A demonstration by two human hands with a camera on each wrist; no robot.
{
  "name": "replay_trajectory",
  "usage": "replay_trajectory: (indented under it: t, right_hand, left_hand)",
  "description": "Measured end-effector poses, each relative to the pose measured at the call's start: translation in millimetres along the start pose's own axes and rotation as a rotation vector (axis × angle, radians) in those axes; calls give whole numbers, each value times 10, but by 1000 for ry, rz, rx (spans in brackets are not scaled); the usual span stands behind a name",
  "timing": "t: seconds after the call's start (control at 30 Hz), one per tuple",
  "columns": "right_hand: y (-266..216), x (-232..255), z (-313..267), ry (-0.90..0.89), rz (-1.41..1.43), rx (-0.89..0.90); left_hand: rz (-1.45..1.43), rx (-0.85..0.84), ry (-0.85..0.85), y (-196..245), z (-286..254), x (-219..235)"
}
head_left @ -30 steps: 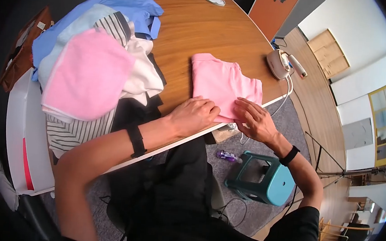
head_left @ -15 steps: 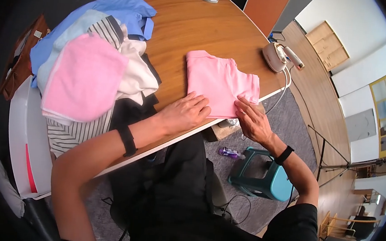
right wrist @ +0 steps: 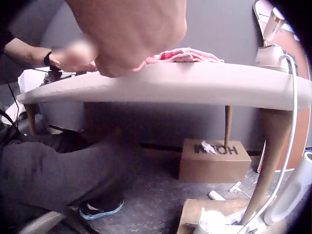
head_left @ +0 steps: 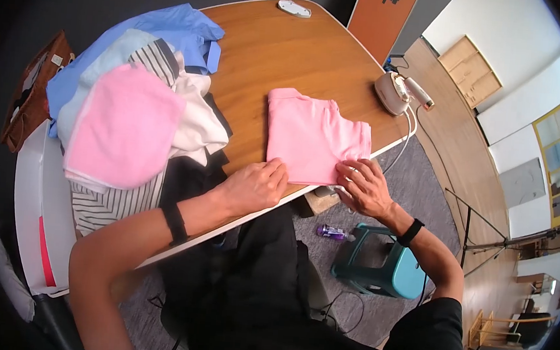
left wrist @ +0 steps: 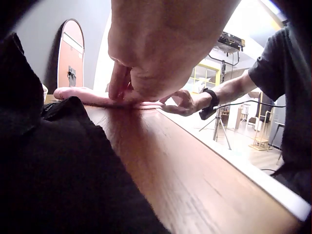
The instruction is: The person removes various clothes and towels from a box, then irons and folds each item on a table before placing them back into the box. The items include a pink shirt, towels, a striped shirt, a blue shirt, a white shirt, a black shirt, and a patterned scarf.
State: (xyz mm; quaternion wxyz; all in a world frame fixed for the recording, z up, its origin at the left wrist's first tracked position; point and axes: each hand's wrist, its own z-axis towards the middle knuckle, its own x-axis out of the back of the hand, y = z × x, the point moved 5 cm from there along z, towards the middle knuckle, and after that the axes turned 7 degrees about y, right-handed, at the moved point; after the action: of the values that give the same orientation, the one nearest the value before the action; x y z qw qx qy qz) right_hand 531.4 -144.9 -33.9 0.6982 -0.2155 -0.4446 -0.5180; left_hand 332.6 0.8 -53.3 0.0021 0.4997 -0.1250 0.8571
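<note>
A folded pink garment (head_left: 312, 138) lies flat near the front edge of the wooden table (head_left: 283, 47). At its near left corner, my left hand (head_left: 256, 186) pinches the cloth with curled fingers. My right hand (head_left: 366, 187) holds the near right corner, its thumb below the edge and its fingers on top. From the left wrist view, the garment's layers (left wrist: 78, 93) show as a low stack on the tabletop. The right wrist view shows the garment's side (right wrist: 187, 55) at the white table rim, with the right fingers partly hidden behind the hand.
On the left is a heap of clothes with a pink cloth (head_left: 126, 123) on top and a blue shirt (head_left: 179, 29) behind. A handheld steamer (head_left: 395, 93) with a hose stands at the right edge. Below are a teal stool (head_left: 407, 270) and a purple bottle (head_left: 331, 232).
My left hand has drawn its flatter fingers in and now pinches the garment's near left corner. The right hand stays at the right corner, its fingers more bent. The garment stays about where it was.
</note>
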Motion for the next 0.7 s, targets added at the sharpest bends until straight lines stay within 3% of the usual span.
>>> replay_trajectory:
  t: [0.07,0.1,0.23,0.3,0.37,0.4,0.5,0.57,0.63,0.7]
  right_hand:
    - [61,138,110,19,48,-32]
    - [203,233,157,-24,65,-208]
    - [1196,524,236,277,-460,-452]
    - [1697,646,273,266,-667,-581]
    - [2128,661,257,102,-626,-793]
    - [2377,618,246,-129,-551,-1011]
    - [2649,517,328,-394,-432,-1045]
    - [2820,418,243,-416,-468,-1000]
    - [2912,324,158,-499,-406,-1029]
    - [2914,370,113,-394,-385,-1021]
  left_hand:
    - [-12,20,-26,-59,2,-46]
    - [-6,49,-38,-99,-11,-66]
    - [-58,196,-92,-126,14,50]
    - [-168,262,-56,-23,85,135]
    - [-177,192,-56,102,162,104]
    - [-234,188,-63,145,230,93]
    - [-316,219,-145,241,412,-59]
    - [-321,231,-122,296,512,-148]
    - [-299,229,-212,363,541,-227]
    - [-204,166,-341,432,509,-209]
